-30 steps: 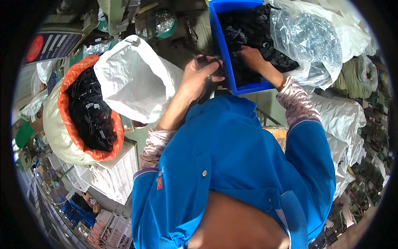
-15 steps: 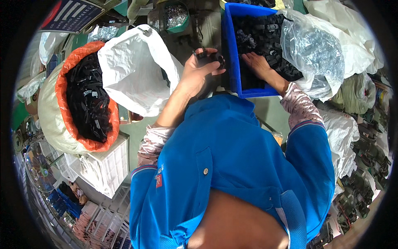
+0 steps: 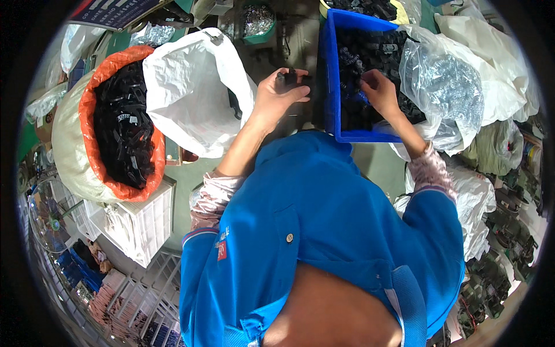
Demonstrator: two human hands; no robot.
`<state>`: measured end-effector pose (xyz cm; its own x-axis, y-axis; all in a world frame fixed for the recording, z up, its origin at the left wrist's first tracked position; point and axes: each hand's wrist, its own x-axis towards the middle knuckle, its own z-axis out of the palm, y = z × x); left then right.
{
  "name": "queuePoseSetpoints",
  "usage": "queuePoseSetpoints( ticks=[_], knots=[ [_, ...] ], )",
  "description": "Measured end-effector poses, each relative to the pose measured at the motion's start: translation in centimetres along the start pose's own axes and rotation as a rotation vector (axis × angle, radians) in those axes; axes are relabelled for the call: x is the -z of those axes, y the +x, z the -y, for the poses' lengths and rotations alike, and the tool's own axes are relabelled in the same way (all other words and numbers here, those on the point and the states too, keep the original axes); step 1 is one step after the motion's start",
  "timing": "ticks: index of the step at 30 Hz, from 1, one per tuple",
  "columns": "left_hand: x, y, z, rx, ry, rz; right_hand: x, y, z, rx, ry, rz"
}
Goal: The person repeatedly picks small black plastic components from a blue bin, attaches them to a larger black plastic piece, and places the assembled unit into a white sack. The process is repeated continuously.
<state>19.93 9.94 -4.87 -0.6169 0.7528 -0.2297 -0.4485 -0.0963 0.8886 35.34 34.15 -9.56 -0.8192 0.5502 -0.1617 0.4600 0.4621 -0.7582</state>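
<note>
Sack (image 3: pixel 75 156) left; bag (image 3: pixel 191 87) between; bin (image 3: pixel 329 87) right.

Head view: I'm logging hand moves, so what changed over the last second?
The left hand drew out of the blue bin, gripping a small black part beside it. The right hand stayed in the bin among the black parts. The sacks haven't moved.

An orange-lined sack (image 3: pixel 92 124) is standing open at the left, holding black parts (image 3: pixel 124 136), and is resting against a white slatted crate (image 3: pixel 141 222). A white bag (image 3: pixel 193 92) is gaping open beside it. A green bowl (image 3: pixel 257 23) of small metal pieces is sitting at the top. A clear plastic bag (image 3: pixel 448 87) is lying at the right.
</note>
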Motion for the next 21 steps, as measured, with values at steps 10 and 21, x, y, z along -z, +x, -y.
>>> queuePoseSetpoints(
  ticks=[10,21],
  knots=[
    [-0.5,-0.6,-1.3,-0.22,0.421,-0.049,-1.4,-0.2,12.1,0.187,0.591,0.315],
    [0.7,-3.4,-2.0,-0.433,0.551,-0.307,-3.2,3.3,16.0,0.558,0.341,0.582]
  ],
)
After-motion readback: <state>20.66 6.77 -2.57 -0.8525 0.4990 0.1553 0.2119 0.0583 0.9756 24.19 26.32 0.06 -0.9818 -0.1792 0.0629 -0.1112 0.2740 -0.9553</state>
